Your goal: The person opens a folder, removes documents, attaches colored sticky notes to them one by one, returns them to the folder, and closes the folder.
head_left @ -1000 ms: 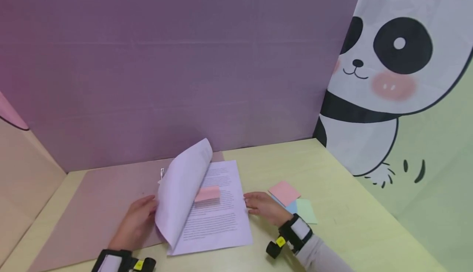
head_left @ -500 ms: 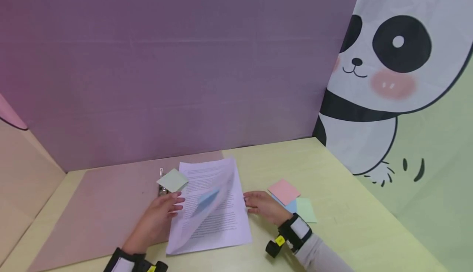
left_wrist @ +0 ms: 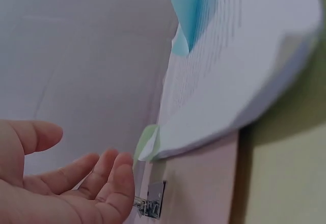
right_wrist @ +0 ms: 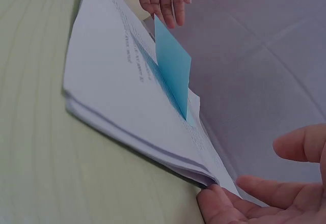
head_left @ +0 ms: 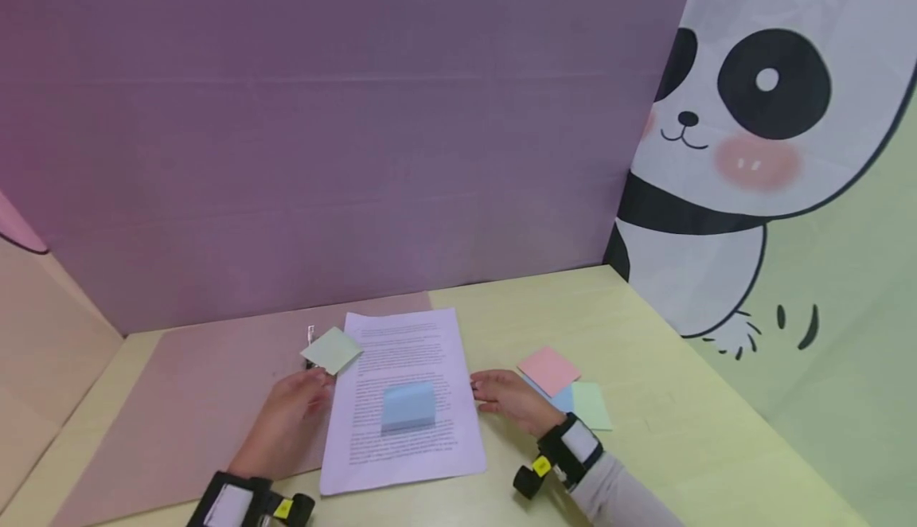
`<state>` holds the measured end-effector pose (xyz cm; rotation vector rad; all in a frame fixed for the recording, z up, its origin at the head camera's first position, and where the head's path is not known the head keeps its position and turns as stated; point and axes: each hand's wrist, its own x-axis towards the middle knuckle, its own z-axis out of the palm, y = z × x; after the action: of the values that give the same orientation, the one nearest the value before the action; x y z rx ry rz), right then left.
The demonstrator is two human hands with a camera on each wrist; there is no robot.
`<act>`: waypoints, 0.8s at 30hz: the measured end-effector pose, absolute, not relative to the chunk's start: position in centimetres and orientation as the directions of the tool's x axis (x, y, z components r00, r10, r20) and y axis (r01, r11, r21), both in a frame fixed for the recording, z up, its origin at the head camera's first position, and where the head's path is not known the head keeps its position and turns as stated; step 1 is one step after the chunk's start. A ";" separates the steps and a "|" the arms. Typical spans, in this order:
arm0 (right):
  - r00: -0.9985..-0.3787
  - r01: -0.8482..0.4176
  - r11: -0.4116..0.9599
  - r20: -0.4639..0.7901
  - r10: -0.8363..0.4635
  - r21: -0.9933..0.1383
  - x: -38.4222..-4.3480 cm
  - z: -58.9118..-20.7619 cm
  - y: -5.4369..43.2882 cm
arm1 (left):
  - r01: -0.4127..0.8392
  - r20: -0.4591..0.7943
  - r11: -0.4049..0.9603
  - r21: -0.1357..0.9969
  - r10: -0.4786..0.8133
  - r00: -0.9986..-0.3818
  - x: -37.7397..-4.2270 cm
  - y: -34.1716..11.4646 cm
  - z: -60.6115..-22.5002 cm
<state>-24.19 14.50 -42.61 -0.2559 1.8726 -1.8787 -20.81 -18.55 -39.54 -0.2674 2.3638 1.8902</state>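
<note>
A stack of printed sheets lies on the table, its page edges fanned a little in the right wrist view. On the top page sticks a blue sticky note, whose free part stands up off the paper. A green sticky note pokes out at the stack's upper left. My left hand hovers by the left edge, fingers loosely bent and holding nothing, thumb apart. At the opposite edge, my right hand touches the sheets with its fingertips, its thumb clear of the paper.
Under the stack's left side lies a large pinkish board with a metal clip. Loose pink, blue and green sticky notes overlap on the table at right. A purple wall stands behind.
The lifted page has swung from left to right and come down flat, covering the pink note's page and showing the blue note. My left hand went right, then drew back; the right stayed.
</note>
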 end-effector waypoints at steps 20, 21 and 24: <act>-0.889 0.189 0.084 -0.207 -0.409 -0.978 -24.5 -42.2 14.8 | -0.251 -0.183 0.333 0.909 -0.222 -0.958 -23.8 -19.9 -40.6; -0.891 0.185 0.087 -0.204 -0.405 -0.979 -24.6 -42.0 14.9 | -0.250 -0.173 0.363 0.897 -0.232 -0.957 -24.0 -19.9 -40.6; -0.892 0.173 0.084 -0.192 -0.410 -0.981 -25.0 -41.6 14.7 | -0.253 -0.157 0.406 0.878 -0.256 -0.954 -24.4 -20.1 -40.8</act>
<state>-24.99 14.73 -41.62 -0.2334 1.9490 -1.8604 -24.36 -20.15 -40.84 -0.4772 2.6366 1.6453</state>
